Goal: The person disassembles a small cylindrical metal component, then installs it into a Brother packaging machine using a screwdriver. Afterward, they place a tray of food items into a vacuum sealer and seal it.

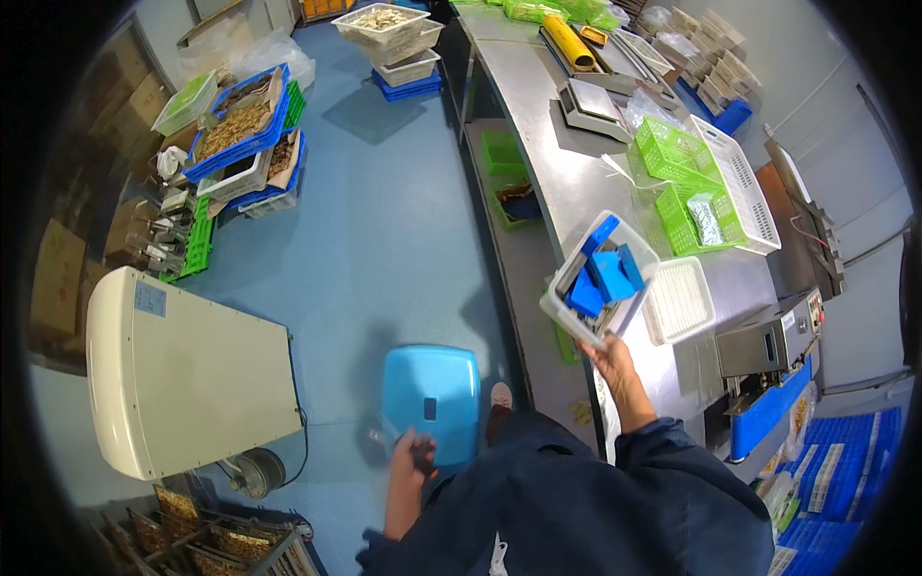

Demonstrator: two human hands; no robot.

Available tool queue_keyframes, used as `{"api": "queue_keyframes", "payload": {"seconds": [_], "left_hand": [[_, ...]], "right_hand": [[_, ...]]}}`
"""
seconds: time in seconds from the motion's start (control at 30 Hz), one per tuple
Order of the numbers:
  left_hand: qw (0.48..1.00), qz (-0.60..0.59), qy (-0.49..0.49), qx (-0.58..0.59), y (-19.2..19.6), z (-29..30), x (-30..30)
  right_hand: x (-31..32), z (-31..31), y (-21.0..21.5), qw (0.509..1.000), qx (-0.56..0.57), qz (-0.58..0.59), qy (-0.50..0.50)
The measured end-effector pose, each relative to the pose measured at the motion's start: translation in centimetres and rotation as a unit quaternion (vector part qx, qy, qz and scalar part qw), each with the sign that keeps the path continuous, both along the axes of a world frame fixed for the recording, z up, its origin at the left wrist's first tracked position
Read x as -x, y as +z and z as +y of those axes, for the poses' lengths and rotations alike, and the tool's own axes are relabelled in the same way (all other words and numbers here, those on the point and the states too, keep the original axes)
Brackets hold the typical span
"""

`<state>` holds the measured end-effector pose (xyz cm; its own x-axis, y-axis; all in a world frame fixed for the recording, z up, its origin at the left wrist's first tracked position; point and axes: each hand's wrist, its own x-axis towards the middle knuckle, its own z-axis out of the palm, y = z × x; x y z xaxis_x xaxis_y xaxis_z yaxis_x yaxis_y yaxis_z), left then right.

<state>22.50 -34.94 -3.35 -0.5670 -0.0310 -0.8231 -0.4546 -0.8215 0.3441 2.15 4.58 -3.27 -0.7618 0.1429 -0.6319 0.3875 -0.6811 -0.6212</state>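
Note:
My right hand (615, 374) grips the near rim of a translucent white plastic bin (555, 305) at the edge of the metal table (499, 60). The bin is tilted and holds several blue blocks (612, 275) with other small things under them. My left hand (413, 461) is low over the floor, beside a light blue plastic stool (430, 370). Its fingers are curled around something dark and small, too blurred to name. Just right of the bin lies a shallow white ribbed tray (680, 300).
Green baskets (677, 154), a long white crate (740, 182) and a scale (593, 104) stand on the table. At right is a metal machine with a blue belt (768, 408). A beige machine (197, 374) and stacked trays (240, 130) stand at left.

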Motion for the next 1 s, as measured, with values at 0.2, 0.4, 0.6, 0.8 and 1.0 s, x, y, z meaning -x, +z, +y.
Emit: {"api": "queue_keyframes", "payload": {"seconds": [0.2, 0.4, 0.6, 0.8, 1.0], "left_hand": [[0.944, 0.131, -0.298, -0.058, -1.4, 6.8, 12.5], [0.901, 0.101, -0.385, -0.171, -9.9, 6.6, 10.4], [0.942, -0.031, -0.329, -0.066, -10.6, 0.9, 9.7], [0.973, -0.051, -0.217, -0.055, -11.4, -1.7, 18.5], [0.997, -0.062, -0.026, -0.035, -14.2, -2.4, 22.1]], "right_hand": [[-11.9, -2.0, -0.1, 0.989, -0.075, -0.124, 0.031], [-17.2, -4.9, 3.2, 0.937, -0.248, -0.125, 0.212], [-12.5, -10.0, -0.3, 0.937, -0.111, -0.206, 0.260], [-2.2, -12.5, -7.2, 0.946, -0.045, -0.169, 0.272], [7.8, -12.3, -21.4, 0.980, -0.011, -0.116, 0.162]]}}
